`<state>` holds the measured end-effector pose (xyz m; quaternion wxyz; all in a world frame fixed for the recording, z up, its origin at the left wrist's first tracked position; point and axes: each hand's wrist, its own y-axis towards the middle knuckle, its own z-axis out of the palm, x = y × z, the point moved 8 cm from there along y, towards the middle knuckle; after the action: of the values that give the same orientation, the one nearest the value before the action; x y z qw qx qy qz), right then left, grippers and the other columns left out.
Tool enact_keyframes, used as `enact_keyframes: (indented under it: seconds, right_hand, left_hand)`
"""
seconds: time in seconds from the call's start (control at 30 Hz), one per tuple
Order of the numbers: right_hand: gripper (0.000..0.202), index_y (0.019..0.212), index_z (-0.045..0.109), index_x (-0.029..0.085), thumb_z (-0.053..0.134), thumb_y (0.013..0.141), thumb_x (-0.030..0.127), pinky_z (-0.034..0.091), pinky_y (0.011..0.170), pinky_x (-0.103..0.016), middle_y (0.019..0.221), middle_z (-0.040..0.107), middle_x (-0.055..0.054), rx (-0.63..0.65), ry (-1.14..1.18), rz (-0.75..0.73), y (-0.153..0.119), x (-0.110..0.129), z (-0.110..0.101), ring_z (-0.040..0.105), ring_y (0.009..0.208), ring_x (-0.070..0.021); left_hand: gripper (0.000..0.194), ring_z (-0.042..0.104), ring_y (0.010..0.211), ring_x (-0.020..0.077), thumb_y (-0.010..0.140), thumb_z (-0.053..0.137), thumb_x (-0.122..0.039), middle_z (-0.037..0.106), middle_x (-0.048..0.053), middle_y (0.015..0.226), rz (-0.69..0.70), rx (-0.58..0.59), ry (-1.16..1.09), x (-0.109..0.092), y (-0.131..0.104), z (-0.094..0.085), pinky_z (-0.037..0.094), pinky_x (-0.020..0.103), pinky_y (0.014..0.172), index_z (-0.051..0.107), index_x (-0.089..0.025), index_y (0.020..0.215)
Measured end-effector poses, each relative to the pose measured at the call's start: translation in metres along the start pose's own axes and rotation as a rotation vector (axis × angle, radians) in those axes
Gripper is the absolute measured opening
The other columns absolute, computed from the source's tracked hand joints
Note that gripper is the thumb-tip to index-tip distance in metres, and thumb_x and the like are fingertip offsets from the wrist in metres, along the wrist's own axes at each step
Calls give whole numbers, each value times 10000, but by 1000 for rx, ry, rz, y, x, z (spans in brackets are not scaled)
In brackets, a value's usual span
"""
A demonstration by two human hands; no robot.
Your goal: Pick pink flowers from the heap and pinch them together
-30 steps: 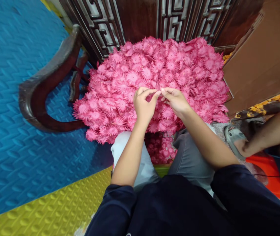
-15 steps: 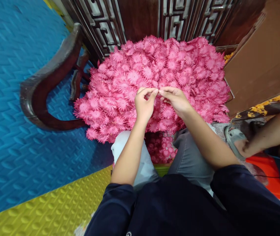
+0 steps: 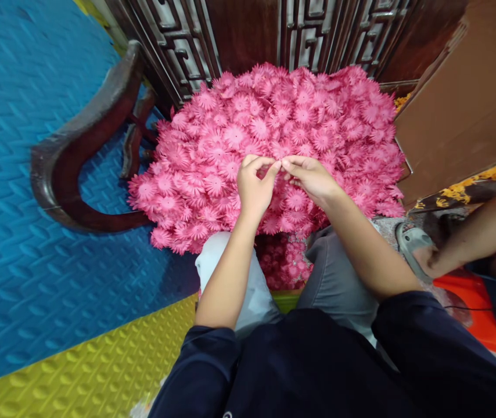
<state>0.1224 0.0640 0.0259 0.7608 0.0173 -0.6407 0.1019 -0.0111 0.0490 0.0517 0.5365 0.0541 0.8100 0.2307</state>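
At the bottom of the frame, dark sleeves (image 3: 211, 354) give way to two bare forearms (image 3: 226, 278), the left rising steeply, the right slanting up and inward. Near the centre, the left hand (image 3: 255, 184) and right hand (image 3: 311, 179) are almost fingertip to fingertip, thumbs drawn close to curled fingers; whether they grip anything small cannot be told. Below and beyond them spreads the heap of pink flowers (image 3: 269, 122), reaching toward the lattice panel (image 3: 306, 38) at the top.

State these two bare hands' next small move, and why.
Perhaps ease the bare left hand slightly from the bare right hand: their pinched fingertips nearly meet above the heaped pink, spiky-petalled flowers, with anything between too small to tell.
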Motion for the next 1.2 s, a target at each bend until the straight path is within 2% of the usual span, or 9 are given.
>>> enact_keyframes:
  seconds: [0.23, 0.33, 0.53, 0.67, 0.8, 0.9, 1.0, 1.2]
  right_hand:
    - [392, 674, 688, 181, 844, 565, 523, 408, 640, -230, 677, 609, 30, 51, -28, -43, 0, 3, 2, 461, 621, -70]
    - [407, 694, 702, 186, 851, 538, 532, 402, 621, -228, 668, 603, 36, 52, -2, -17, 0, 0, 1, 464, 614, -72]
    - [332, 737, 709, 172, 850, 610, 445, 370, 591, -215, 647, 574, 43, 77, 62, 33, 1, -5, 3, 469, 605, -60]
    - [338, 753, 717, 176, 866, 587, 430, 370, 575, -210, 655, 584, 45, 91, 128, 71, 1, -9, 5, 470, 596, -57]
    - [344, 724, 719, 180, 874, 556, 437, 368, 563, -201, 635, 588, 49, 73, 146, 74, 0, -5, 5, 461, 585, -55]
    - [265, 718, 716, 194, 847, 621, 403, 379, 573, -206, 658, 615, 43, 42, 120, 65, -2, -2, 3, 461, 590, -61]
    - [227, 736, 723, 202, 832, 651, 382, 384, 576, -210, 688, 637, 37, 34, 110, 61, -1, -3, 1, 464, 590, -62]
    - [303, 743, 736, 200, 861, 583, 426, 406, 602, -209, 722, 655, 33, 48, 103, 41, 0, -4, 1, 468, 605, -55]
  left_hand:
    - [171, 565, 747, 149, 792, 681, -147, 581, -6, 739, 35, 23, 2, -2, 0, 0, 465, 277, 743, 598, -218, 661]
    - [174, 557, 737, 149, 790, 674, -141, 568, -9, 727, 24, 22, 20, -2, 0, -1, 471, 278, 738, 595, -220, 657]
    - [170, 557, 752, 153, 793, 673, -155, 571, -15, 719, -10, 36, -11, 1, 2, -2, 470, 303, 778, 612, -219, 647]
    - [175, 562, 741, 147, 801, 672, -148, 588, -19, 713, -25, 51, -47, 2, 3, -2, 468, 298, 766, 623, -219, 649]
    - [138, 572, 748, 142, 839, 657, -182, 606, -11, 751, 26, 32, -83, -3, 1, -1, 464, 280, 753, 616, -215, 712]
    - [96, 574, 739, 135, 837, 683, -238, 614, -9, 781, 30, -1, -111, -4, 1, -2, 462, 265, 731, 613, -216, 774]
    - [130, 580, 745, 136, 807, 724, -276, 626, -4, 779, 20, -4, -72, -3, 2, -3, 464, 262, 730, 626, -212, 748]
    - [171, 568, 748, 140, 848, 678, -307, 636, 5, 777, 76, 9, -2, -7, 3, -4, 454, 265, 742, 642, -204, 717]
